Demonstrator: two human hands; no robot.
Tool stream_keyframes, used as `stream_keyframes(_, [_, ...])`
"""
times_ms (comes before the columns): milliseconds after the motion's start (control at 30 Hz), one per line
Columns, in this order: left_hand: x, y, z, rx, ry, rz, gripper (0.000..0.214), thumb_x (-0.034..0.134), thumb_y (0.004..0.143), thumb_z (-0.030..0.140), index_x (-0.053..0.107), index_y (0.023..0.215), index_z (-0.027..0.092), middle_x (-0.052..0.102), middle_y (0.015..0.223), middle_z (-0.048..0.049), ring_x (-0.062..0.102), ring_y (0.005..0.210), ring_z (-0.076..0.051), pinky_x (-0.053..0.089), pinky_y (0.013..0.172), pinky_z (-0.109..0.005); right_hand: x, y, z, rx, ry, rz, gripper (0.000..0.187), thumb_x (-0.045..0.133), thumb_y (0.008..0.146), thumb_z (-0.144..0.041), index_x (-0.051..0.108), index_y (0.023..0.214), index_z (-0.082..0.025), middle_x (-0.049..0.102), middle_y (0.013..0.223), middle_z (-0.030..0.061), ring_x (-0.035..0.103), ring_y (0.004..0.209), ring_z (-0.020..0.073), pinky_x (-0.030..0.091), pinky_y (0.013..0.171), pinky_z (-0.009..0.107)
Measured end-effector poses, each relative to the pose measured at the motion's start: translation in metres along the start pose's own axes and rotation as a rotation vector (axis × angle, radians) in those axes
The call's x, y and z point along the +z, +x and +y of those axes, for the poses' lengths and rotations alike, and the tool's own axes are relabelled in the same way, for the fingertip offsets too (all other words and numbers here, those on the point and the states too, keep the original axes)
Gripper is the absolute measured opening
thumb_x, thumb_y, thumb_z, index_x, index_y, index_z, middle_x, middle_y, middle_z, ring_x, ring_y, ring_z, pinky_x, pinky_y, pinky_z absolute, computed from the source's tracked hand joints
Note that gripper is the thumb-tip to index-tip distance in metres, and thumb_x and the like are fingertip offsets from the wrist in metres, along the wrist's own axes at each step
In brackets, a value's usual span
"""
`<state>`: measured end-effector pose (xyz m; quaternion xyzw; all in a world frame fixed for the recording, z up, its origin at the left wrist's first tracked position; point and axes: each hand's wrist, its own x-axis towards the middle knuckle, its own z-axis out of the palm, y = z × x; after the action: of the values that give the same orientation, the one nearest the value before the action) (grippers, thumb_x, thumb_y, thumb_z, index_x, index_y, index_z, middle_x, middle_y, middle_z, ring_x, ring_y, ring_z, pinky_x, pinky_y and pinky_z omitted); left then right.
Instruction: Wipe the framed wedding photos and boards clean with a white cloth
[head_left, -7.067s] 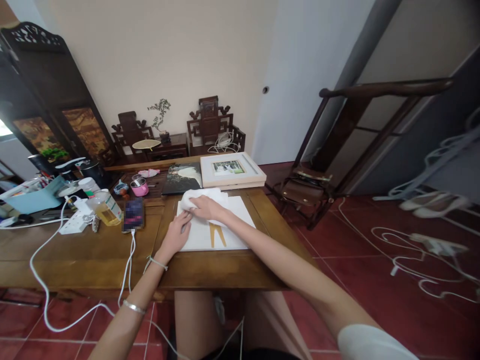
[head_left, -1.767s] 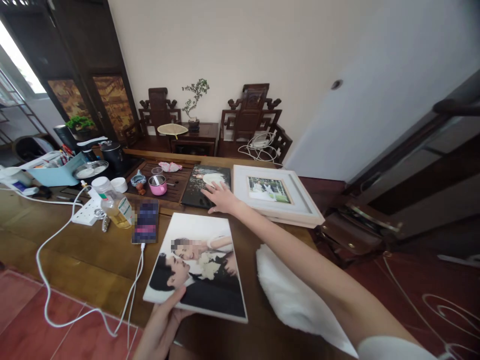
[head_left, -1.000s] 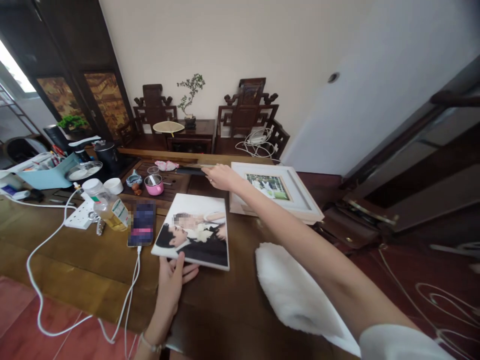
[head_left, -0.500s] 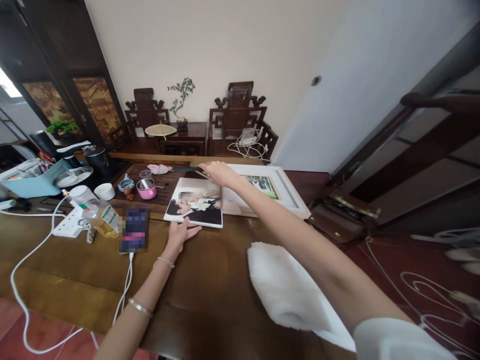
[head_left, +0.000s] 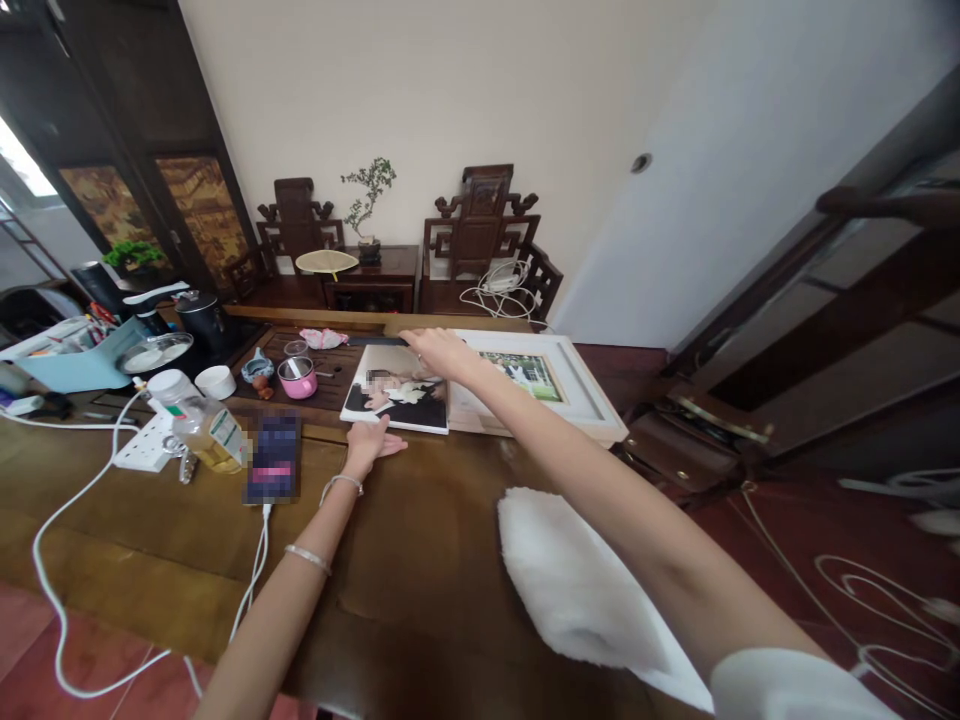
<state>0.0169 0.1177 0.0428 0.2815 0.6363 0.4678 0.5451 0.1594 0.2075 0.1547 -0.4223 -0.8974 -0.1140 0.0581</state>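
A photo panel (head_left: 401,405) with a couple's portrait lies on the wooden table, its near edge by my left hand (head_left: 367,445). The left thumb touches that edge, while the fingers stretch out flat below it. My right hand (head_left: 439,352) reaches across to the panel's far right corner. Its fingers curl down beside a dark flat strip (head_left: 375,341); what they grip there is hidden. Under the right wrist is a white-bordered picture frame (head_left: 581,375) holding an outdoor photo, right beside the panel. A fluffy white cloth (head_left: 562,580) lies nearer, partly beneath my right forearm.
To the left are a phone (head_left: 272,460) on a cable, a bottle of yellowish liquid (head_left: 214,440), a power strip (head_left: 142,445), a pink cup (head_left: 298,378) and a blue organizer box (head_left: 90,360). A brown bag (head_left: 679,435) is past the table's right end.
The photo panel has slid away from me, toward the far edge and against the picture frame. My left hand has followed its near edge. My right hand stays at the far corner.
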Motion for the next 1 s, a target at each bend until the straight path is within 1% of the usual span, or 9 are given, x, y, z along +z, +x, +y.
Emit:
stream_keyframes(133, [-0.005, -0.005, 0.002, -0.020, -0.007, -0.030, 0.023, 0.060, 0.086, 0.024, 0.061, 0.089, 0.001, 0.069, 0.057, -0.0131, 0.069, 0.053, -0.018, 0.057, 0.058, -0.021, 0.002, -0.003, -0.005, -0.006, -0.002, 0.007, 0.039, 0.041, 0.085, -0.007, 0.046, 0.123, -0.014, 0.061, 0.117, 0.0179, 0.061, 0.100, 0.0296, 0.046, 0.075, 0.037])
stream_keyframes(267, [-0.023, -0.010, 0.029, 0.022, -0.056, -0.085, 0.043, 0.064, 0.080, 0.043, 0.061, 0.095, 0.003, 0.071, 0.074, -0.0189, 0.072, 0.066, -0.022, 0.057, 0.060, -0.023, 0.005, -0.005, -0.009, -0.014, 0.004, 0.004, 0.037, 0.041, 0.088, -0.012, 0.044, 0.126, -0.013, 0.062, 0.114, 0.0182, 0.061, 0.100, 0.0296, 0.046, 0.076, 0.037])
stream_keyframes(333, [-0.028, -0.009, 0.050, 0.096, -0.262, -0.208, 0.058, 0.058, 0.079, 0.057, 0.057, 0.106, 0.006, 0.069, 0.097, -0.0216, 0.070, 0.087, -0.025, 0.057, 0.072, -0.026, 0.007, -0.007, -0.011, -0.021, 0.011, 0.005, 0.036, 0.040, 0.089, -0.013, 0.044, 0.125, -0.012, 0.061, 0.115, 0.0186, 0.061, 0.101, 0.0296, 0.046, 0.077, 0.037])
stream_keyframes(433, [-0.020, -0.002, 0.077, 0.032, -0.467, -0.419, 0.070, 0.061, 0.075, 0.059, 0.045, 0.123, 0.011, 0.062, 0.114, -0.0221, 0.065, 0.102, -0.031, 0.054, 0.086, -0.042, 0.010, -0.009, -0.015, -0.027, 0.022, 0.007, 0.035, 0.041, 0.088, -0.012, 0.045, 0.123, -0.010, 0.059, 0.117, 0.0203, 0.060, 0.102, 0.0284, 0.047, 0.079, 0.036])
stream_keyframes(600, [0.018, 0.024, 0.085, 0.011, -0.544, -0.446, 0.043, 0.056, 0.084, 0.044, 0.053, 0.111, 0.011, 0.065, 0.096, -0.0147, 0.069, 0.088, -0.024, 0.054, 0.084, -0.038, 0.021, -0.011, -0.026, -0.058, 0.047, 0.020, 0.032, 0.043, 0.086, -0.008, 0.049, 0.118, -0.007, 0.060, 0.115, 0.0195, 0.055, 0.109, 0.0268, 0.044, 0.088, 0.036])
stream_keyframes(733, [0.033, 0.038, 0.079, 0.015, -0.578, -0.331, 0.025, 0.045, 0.089, 0.028, 0.058, 0.101, 0.009, 0.066, 0.077, -0.0092, 0.068, 0.070, -0.020, 0.057, 0.072, -0.032, 0.018, -0.015, -0.030, -0.055, 0.081, 0.025, 0.042, 0.042, 0.086, -0.006, 0.042, 0.129, -0.004, 0.059, 0.119, 0.0198, 0.054, 0.112, 0.0249, 0.044, 0.091, 0.036])
stream_keyframes(867, [0.029, 0.039, 0.079, -0.009, -0.592, -0.361, 0.026, 0.040, 0.086, 0.016, 0.057, 0.101, 0.004, 0.066, 0.078, -0.0149, 0.069, 0.074, -0.022, 0.058, 0.068, -0.031, -0.013, -0.066, -0.024, -0.106, 0.276, 0.091, 0.055, 0.042, 0.092, -0.019, 0.023, 0.143, -0.009, 0.056, 0.129, 0.0156, 0.056, 0.112, 0.0202, 0.047, 0.088, 0.031])
stream_keyframes(933, [0.023, 0.036, 0.081, -0.029, -0.646, -0.391, 0.027, 0.041, 0.084, 0.015, 0.056, 0.103, 0.003, 0.067, 0.084, -0.0173, 0.069, 0.083, -0.025, 0.058, 0.072, -0.033, -0.032, -0.119, -0.017, -0.082, 0.442, 0.191, 0.050, 0.039, 0.095, -0.026, 0.029, 0.143, -0.017, 0.057, 0.129, 0.0114, 0.057, 0.112, 0.0200, 0.047, 0.091, 0.033])
stream_keyframes(1000, [0.014, 0.032, 0.084, -0.038, -0.684, -0.375, 0.025, 0.042, 0.084, 0.014, 0.056, 0.102, 0.005, 0.067, 0.085, -0.0163, 0.068, 0.086, -0.024, 0.058, 0.073, -0.034, -0.043, -0.184, -0.008, 0.038, 0.512, 0.221, 0.040, 0.038, 0.095, -0.030, 0.043, 0.134, -0.022, 0.065, 0.117, 0.0069, 0.062, 0.102, 0.0197, 0.049, 0.088, 0.034])
